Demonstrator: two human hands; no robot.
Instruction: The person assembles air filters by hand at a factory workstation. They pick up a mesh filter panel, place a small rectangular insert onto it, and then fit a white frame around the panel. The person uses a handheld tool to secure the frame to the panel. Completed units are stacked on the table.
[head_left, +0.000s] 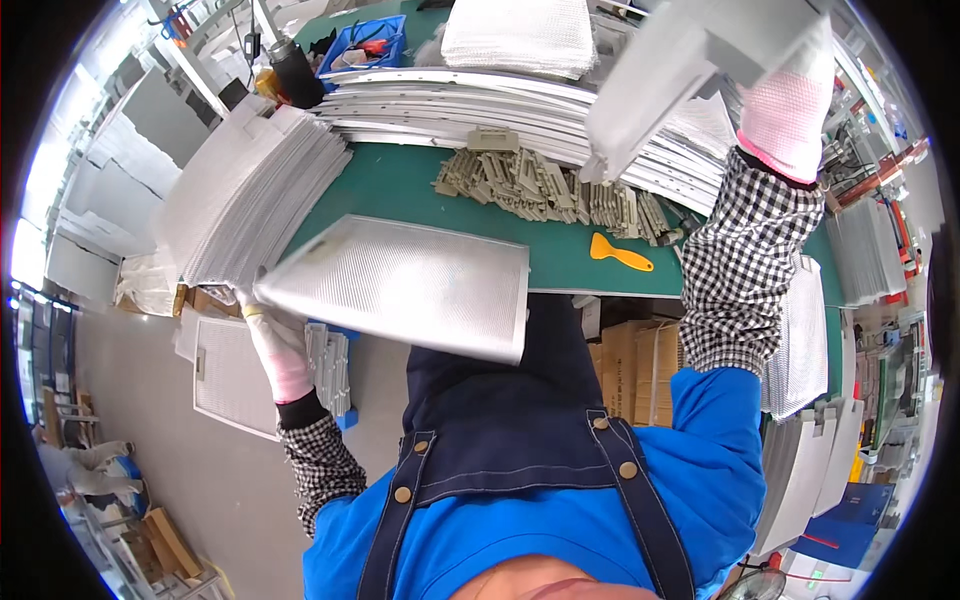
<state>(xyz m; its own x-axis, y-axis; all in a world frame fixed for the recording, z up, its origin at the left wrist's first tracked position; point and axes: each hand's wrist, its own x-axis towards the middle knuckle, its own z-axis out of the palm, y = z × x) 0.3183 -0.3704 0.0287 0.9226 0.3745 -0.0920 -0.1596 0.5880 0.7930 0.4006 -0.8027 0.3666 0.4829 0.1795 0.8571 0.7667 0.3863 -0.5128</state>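
Observation:
My left hand (277, 350), in a white and pink glove, grips the left corner of a silver metal mesh panel (410, 285). The panel juts over the front edge of the green workbench (400, 190), above my lap. Raised at the far right, my gloved right hand (795, 110) is closed at a large grey-white piece (665, 85). That piece is smeared by motion, so its kind is unclear, and my fingers are partly hidden. Below it lie a heap of small beige plastic parts (525, 185) and a yellow scraper (620, 252).
A tall stack of mesh panels (255, 190) stands on the left. Long white metal strips (440, 105) lie across the back, with a blue bin (365, 45) and more panels (517, 35) beyond. Further panels (797, 340) rest at the right. Cardboard boxes (640, 370) sit under the bench.

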